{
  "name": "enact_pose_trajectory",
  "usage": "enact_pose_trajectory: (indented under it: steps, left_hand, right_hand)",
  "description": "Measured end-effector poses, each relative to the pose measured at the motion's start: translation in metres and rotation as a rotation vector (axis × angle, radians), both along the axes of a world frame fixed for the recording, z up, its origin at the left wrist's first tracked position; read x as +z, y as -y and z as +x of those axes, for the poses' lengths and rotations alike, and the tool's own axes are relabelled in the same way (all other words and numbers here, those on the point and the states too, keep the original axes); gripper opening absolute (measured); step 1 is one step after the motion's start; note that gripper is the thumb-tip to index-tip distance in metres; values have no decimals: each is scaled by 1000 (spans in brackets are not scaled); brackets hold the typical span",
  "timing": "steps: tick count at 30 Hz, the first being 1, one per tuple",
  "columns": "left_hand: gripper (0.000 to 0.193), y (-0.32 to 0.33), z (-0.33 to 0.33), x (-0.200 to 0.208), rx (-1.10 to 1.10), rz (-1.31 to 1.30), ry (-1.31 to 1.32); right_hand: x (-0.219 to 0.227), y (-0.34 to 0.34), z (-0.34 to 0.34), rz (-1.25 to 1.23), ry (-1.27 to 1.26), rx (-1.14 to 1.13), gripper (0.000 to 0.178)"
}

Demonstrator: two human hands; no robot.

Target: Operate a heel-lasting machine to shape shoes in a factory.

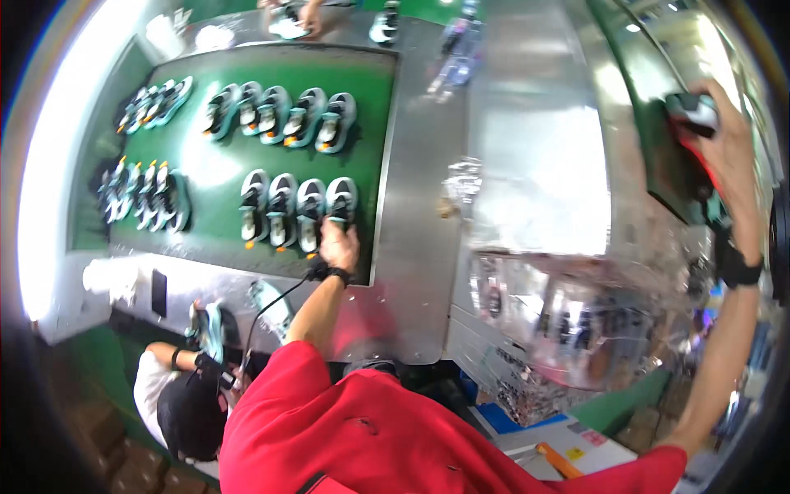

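Note:
On a green conveyor belt [222, 148], black, white and teal sneakers stand in rows. My left hand [339, 247] is closed on the near end of the rightmost sneaker [341, 196] in the front row. The sneaker still rests on the belt, and my fingers cover part of it. Far to the right, my raised right hand [731, 144] wraps around a black, white and red object [695, 115] whose kind I cannot make out. Beside that object is a dark green panel [650, 123].
A metal table edge [415, 206] borders the belt. Clear plastic packaging [568, 321] piles up on the right. At lower left sits a co-worker in a black cap [191, 416], near a loose sneaker [212, 329]. Another person's hands [309, 16] hold a shoe at the far edge.

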State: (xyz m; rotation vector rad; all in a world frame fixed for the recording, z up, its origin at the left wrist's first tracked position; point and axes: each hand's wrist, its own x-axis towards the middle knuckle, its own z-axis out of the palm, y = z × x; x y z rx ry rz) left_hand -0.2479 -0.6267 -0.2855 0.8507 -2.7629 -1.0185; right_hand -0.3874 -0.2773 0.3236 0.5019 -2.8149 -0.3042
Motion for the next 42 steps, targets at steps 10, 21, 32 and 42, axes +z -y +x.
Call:
enact_pose_trajectory:
  steps: [10, 21, 32, 42]
  left_hand:
    - [84, 21, 16, 3, -464, -128, -280]
    - [80, -192, 215, 333, -1504, 1752, 567]
    - [51, -279, 471, 389, -1648, 1734, 1496]
    - [75, -243, 750, 336, -2683, 952, 864]
  right_hand:
    - [43, -14, 105, -328, -537, 5, 44]
    - [-3, -53, 457, -1324, -726, -220, 24]
    - [-179, 66, 799, -1817, -1279, -911, 59]
    - [-295, 197, 1017, -1588, -2086, -1106, 56]
